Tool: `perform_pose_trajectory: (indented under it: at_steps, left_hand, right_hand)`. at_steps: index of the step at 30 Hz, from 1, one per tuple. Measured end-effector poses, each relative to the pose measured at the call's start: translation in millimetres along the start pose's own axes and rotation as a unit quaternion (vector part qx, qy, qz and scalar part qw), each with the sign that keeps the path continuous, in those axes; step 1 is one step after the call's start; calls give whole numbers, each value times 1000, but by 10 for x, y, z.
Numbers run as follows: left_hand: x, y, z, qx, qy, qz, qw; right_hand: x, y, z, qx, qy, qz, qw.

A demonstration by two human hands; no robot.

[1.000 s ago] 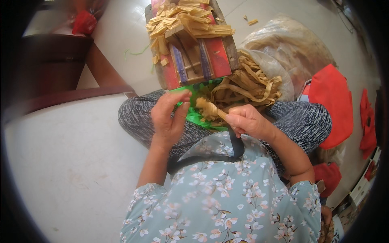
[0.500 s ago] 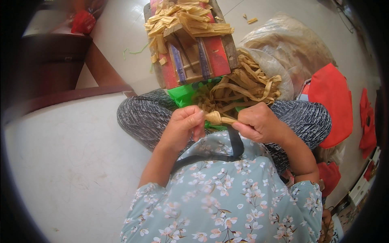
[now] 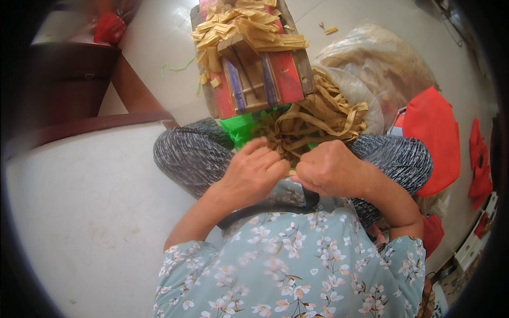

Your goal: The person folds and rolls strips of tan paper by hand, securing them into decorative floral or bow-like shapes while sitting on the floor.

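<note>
My left hand (image 3: 254,172) and my right hand (image 3: 331,170) meet over my lap, fingers curled, both closed on a tan flat strip (image 3: 292,172). Only a short bit of that strip shows between them; the rest is hidden by my fingers. Just beyond my hands lies a tangled heap of similar long tan strips (image 3: 318,117). Past it stands a red-topped wooden board (image 3: 291,79), with an upright wooden block (image 3: 241,55) and a thin dark rod on it. Short folded tan pieces (image 3: 246,25) are piled on its far part.
A large translucent plastic bag (image 3: 379,63) bulges at the far right, near red cloth (image 3: 432,138). Green plastic (image 3: 236,129) peeks out under the board. To my left is a white surface (image 3: 95,212) with a dark wooden edge. A few tan scraps (image 3: 330,30) lie on the floor.
My left hand has moved right and turned over, up against my right hand. The folded lump of strip that showed between them is now mostly covered.
</note>
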State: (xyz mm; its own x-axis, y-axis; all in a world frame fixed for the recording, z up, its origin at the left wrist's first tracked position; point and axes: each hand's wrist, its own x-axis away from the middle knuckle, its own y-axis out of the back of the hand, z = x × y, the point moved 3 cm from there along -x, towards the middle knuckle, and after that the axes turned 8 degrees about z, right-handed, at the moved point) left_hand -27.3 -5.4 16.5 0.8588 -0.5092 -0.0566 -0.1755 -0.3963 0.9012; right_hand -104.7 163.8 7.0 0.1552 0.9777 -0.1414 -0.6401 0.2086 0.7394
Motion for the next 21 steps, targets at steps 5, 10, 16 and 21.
perform_pose_trajectory:
  at_steps: [5,10,16,21]
  left_hand:
    - [193,32,-54,-7,-11,8,1000]
    - [176,94,192,58,68,-37,995]
    - [-45,434,602,144,181,-189,954]
    - [-280,679,949,47,202,-262,942]
  right_hand:
    - [133,-24,95,-42,15,41,998]
    - [-61,-39,-135,0,-27,-50,998]
    - [-617,324,-470,-48,-66,-232,969]
    - [-1012,579,-641,50,-49,-271,960]
